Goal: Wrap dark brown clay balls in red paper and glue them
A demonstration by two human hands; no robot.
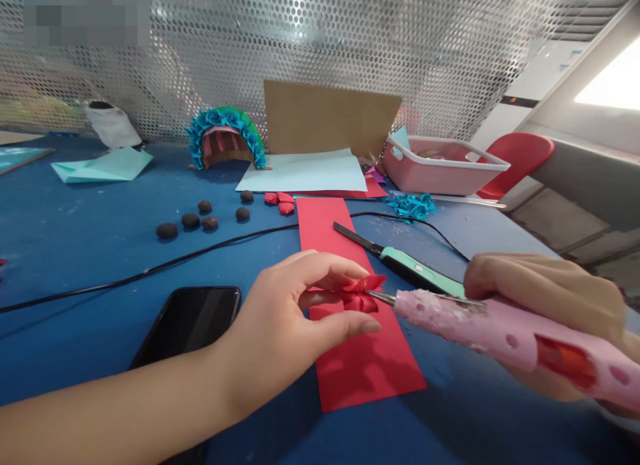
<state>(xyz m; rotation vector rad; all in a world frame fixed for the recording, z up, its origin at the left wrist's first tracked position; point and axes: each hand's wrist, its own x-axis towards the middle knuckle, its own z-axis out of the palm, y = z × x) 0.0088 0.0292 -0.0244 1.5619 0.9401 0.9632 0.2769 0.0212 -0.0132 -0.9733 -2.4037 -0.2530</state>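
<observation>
Between its thumb and fingers, my left hand [290, 318] pinches a folded red paper flower [364, 301] above a strip of red paper [360, 365]. My right hand [555, 291] is wrapped round a pink hot glue gun [450, 318], its underside partly hidden. The gun's metal nozzle points left and meets the middle of the flower. Just behind the gun lies a green-handled box cutter [420, 268], its dark blade resting over the red strip. A black phone [195, 318] lies left of my left wrist, partly covered by the forearm.
Several dark round balls [191, 221] and small red paper pieces [280, 201] lie farther back. A black cord [200, 241] crosses the blue table. Behind stand a blue-fringed arch [227, 121], a cardboard sheet [325, 118] and a pink basket [435, 171]. Blue paper scraps [413, 207] lie before the basket.
</observation>
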